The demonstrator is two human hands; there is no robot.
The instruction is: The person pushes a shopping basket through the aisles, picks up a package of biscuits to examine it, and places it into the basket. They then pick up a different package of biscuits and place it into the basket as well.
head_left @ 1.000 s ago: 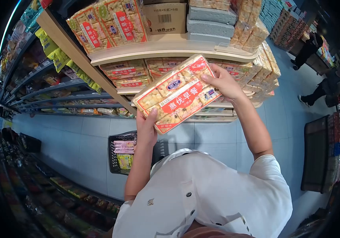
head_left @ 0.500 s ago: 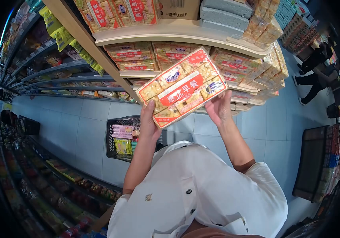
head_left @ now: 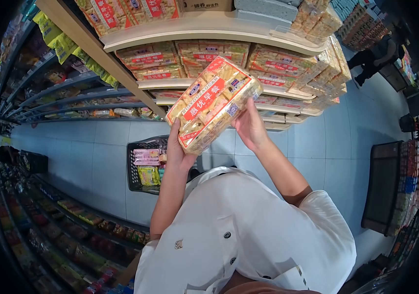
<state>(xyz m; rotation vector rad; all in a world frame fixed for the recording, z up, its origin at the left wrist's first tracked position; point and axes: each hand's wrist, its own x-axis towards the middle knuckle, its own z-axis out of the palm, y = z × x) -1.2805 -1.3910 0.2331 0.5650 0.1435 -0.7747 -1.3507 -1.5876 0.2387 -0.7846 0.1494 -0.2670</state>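
Note:
A clear-wrapped package of pale crackers with red bands and printed lettering is held in front of the shelves, tilted so that its lower right side face shows. My left hand grips its lower left end, the thumb on the front. At the right end, my right hand holds the package by its side, with the fingers partly hidden behind it. Similar packages are stacked on the shelf behind.
On the floor, a black basket holds a pink pack and a yellow pack. Wooden-edged shelving stands ahead, with snack racks at the left. A person is at the upper right, near a dark bin.
The package has turned, showing more of its side face, and has shifted a little left with both hands. The camera view has shifted slightly; fewer people's legs show at the upper right.

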